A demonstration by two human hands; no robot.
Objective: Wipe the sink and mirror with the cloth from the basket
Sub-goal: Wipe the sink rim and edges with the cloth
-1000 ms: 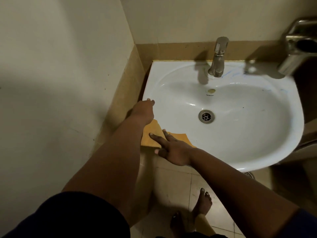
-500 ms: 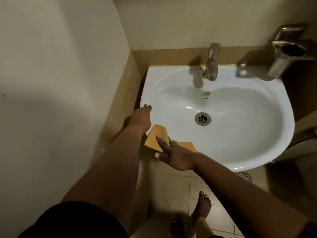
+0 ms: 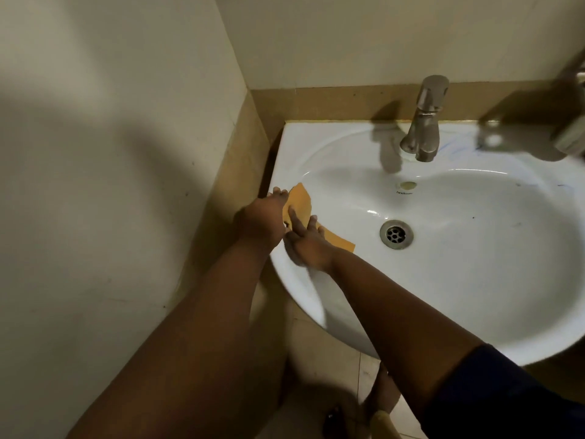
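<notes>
A white oval sink (image 3: 474, 280) is fixed in the corner, with a drain (image 3: 396, 234) at its middle. An orange cloth (image 3: 300, 202) lies flat on the sink's left rim. My right hand (image 3: 305, 240) presses flat on the cloth, fingers stretched toward the wall. My left hand (image 3: 264, 218) rests on the rim's left edge beside it, its fingertips touching the cloth's far corner. No mirror or basket is in view.
A metal tap (image 3: 425, 122) stands at the back of the sink. A metal holder (image 3: 573, 134) juts in at the right edge. The wall (image 3: 110, 185) is close on the left. My bare foot (image 3: 381, 397) is on the tiled floor below.
My right hand has slid the cloth from the sink's front-left rim further back along the left rim. My left hand has stayed on the rim. The view has shifted left.
</notes>
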